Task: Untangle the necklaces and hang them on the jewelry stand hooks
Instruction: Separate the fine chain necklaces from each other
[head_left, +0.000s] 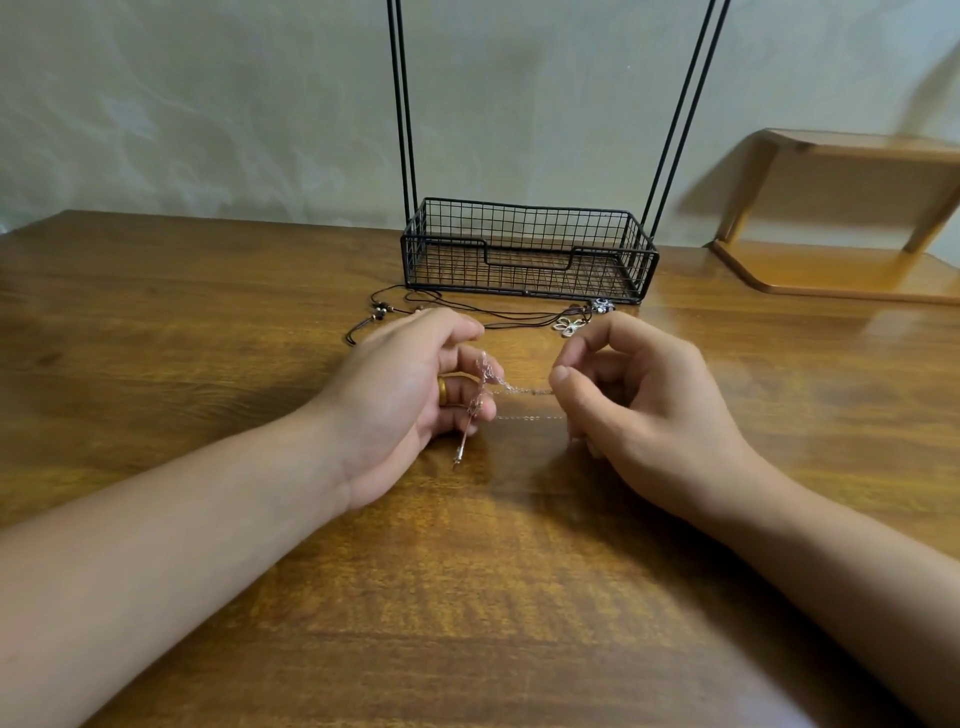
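Note:
A thin silver chain necklace (519, 388) is stretched between my two hands just above the wooden table (467, 597). My left hand (410, 395), with a gold ring, holds a tangled bunch of the chain in its curled fingers, and a small pendant end dangles below. My right hand (639, 400) pinches the chain's other end. Dark cord necklaces (467, 309) with beads and a flower pendant (569, 325) lie on the table behind my hands. The black wire jewelry stand (527, 249) rises at the back; its hooks are out of view.
The stand's base is a wire basket with two pairs of tall rods going up out of frame. A small wooden shelf (841, 218) sits at the back right against the pale wall.

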